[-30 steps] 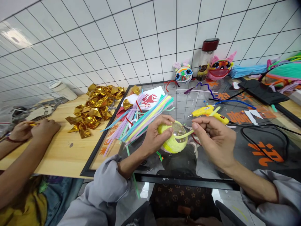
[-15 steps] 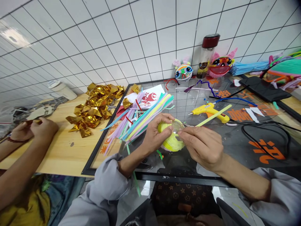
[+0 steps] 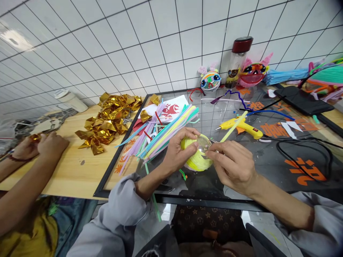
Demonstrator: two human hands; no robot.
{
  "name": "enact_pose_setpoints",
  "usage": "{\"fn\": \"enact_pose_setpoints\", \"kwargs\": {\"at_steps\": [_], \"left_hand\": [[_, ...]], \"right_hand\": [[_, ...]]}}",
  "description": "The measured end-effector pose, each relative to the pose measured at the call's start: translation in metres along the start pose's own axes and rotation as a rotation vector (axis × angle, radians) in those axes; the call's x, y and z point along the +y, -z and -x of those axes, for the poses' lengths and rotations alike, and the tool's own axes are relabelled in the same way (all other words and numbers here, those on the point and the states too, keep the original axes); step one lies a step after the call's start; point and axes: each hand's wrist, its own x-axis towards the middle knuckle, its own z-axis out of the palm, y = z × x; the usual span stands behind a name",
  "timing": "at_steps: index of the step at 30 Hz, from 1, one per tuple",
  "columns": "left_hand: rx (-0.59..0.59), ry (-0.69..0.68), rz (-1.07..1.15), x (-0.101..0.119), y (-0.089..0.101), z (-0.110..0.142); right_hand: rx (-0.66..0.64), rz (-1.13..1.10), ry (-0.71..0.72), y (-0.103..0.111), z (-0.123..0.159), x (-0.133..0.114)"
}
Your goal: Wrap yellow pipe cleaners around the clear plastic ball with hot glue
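Note:
My left hand point(image 3: 182, 148) is closed round the side of a round clear form wrapped in yellow pipe cleaner point(image 3: 199, 163), and its thumb lies across the front. A see-through patch shows in the middle of the form. At the form's right edge, my right hand point(image 3: 233, 162) pinches a yellow pipe cleaner point(image 3: 235, 125), whose free length sticks up past the fingers. A thin dark piece shows by the right fingertips, too small to make out. Behind the pipe cleaner lies a yellow glue gun point(image 3: 245, 127).
A bundle of coloured pipe cleaners point(image 3: 167, 134) lies left of my hands. Gold folded pieces point(image 3: 107, 119) heap on the wooden table, near a co-worker's hands point(image 3: 50, 144). Along the wall stand a bottle point(image 3: 235, 66) and two decorated animal faces. A black cord point(image 3: 302, 141) loops at right.
The yellow pipe cleaner in my right hand has swung from a low slant to a steeper one, its free end now higher and further left. My left hand keeps its hold.

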Motion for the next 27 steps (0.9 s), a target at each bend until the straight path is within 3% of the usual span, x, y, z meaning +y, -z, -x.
{"fn": "enact_pose_setpoints", "kwargs": {"at_steps": [12,23,27], "left_hand": [[-0.002,0.021,0.017,-0.003,0.001,0.0],[0.004,0.039,-0.011,-0.001,0.003,-0.001],[0.002,0.035,-0.014,-0.001,0.003,-0.001]], "right_hand": [[-0.03,-0.125,-0.091,0.004,0.006,0.0],[-0.085,-0.136,-0.295,0.008,0.013,0.007],[-0.084,-0.128,-0.259,0.008,0.014,0.007]]}}
